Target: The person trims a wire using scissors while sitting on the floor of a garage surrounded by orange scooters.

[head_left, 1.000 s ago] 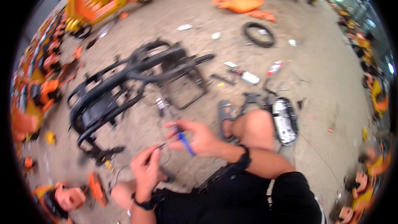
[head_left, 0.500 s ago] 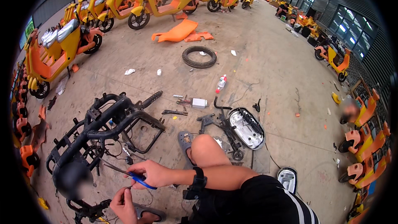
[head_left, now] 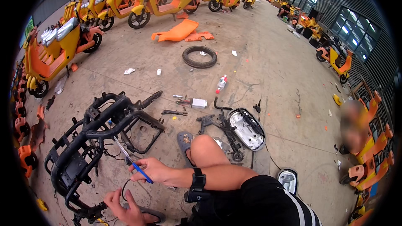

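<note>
My right hand [head_left: 151,170], low and left of the middle, is closed on a pair of scissors with blue handles [head_left: 143,173]. Their metal blades slant up and left toward a black scooter frame [head_left: 90,132] lying on the floor. Below it my left hand [head_left: 125,209] has its thumb and fingers apart. A thin black cable [head_left: 123,189] curves down between them; I cannot tell whether it touches the fingers. The frame's near end lies just left of my left hand, with loose wiring inside it.
Right of my knee lie a black-and-white seat shell [head_left: 247,129] and dark metal parts [head_left: 207,122]. Farther off are a silver controller box [head_left: 199,103], a bottle [head_left: 221,84], a tyre [head_left: 199,57] and an orange panel [head_left: 176,31]. Yellow scooters [head_left: 167,0] line the back and sides.
The scissors have swung to a steeper angle, blades now pointing up at the frame. My left hand has drawn away from them, its pinch now opened.
</note>
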### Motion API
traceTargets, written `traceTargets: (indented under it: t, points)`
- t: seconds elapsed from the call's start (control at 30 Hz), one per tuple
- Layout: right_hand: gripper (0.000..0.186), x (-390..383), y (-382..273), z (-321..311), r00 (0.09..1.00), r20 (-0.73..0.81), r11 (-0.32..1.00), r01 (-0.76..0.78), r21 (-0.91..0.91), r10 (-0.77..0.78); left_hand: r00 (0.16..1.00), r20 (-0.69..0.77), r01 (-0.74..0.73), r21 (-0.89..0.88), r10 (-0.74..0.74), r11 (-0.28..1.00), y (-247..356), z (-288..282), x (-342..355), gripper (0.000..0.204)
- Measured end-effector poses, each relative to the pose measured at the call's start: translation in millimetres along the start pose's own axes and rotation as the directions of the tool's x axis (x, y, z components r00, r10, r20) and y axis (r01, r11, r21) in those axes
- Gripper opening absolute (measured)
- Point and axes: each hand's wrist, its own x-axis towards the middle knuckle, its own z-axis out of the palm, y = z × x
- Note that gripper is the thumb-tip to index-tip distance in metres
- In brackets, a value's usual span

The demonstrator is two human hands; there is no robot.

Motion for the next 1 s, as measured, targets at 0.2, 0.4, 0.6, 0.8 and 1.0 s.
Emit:
traceTargets:
  t: [0.2, 0.4, 0.6, 0.8, 1.0]
  points:
    - [0.04, 2, 1, 6, 0.992, -0.097, 0.997, 0.082, -0.007, -0.082, 0.552, 0.753, 0.752, -0.264, -0.358, 0.603, -18, -1, -21, 0.038]
    - [0.038, -1, -2, 5, 0.995, -0.099, 0.991, 0.001, 0.132, 0.012, 0.479, 0.7, 0.84, -0.541, -0.53, 0.045, 6, 8, -10, 0.055]
    - [0.036, 10, 33, 0, 0.97, 0.086, 0.951, -0.239, 0.197, 0.226, 0.709, 0.451, 0.648, -0.719, -0.542, 0.25, -31, 11, -23, 0.048]
    - [0.031, 9, 34, 0, 0.916, 0.225, 0.902, -0.379, 0.208, 0.333, 0.791, 0.44, 0.609, -0.633, -0.425, 0.478, -38, -6, -20, 0.033]
    - [0.031, 6, 25, -7, 0.923, 0.237, 0.9, -0.359, 0.249, 0.303, 0.766, 0.501, 0.642, -0.602, -0.403, 0.475, -40, -16, -10, 0.038]
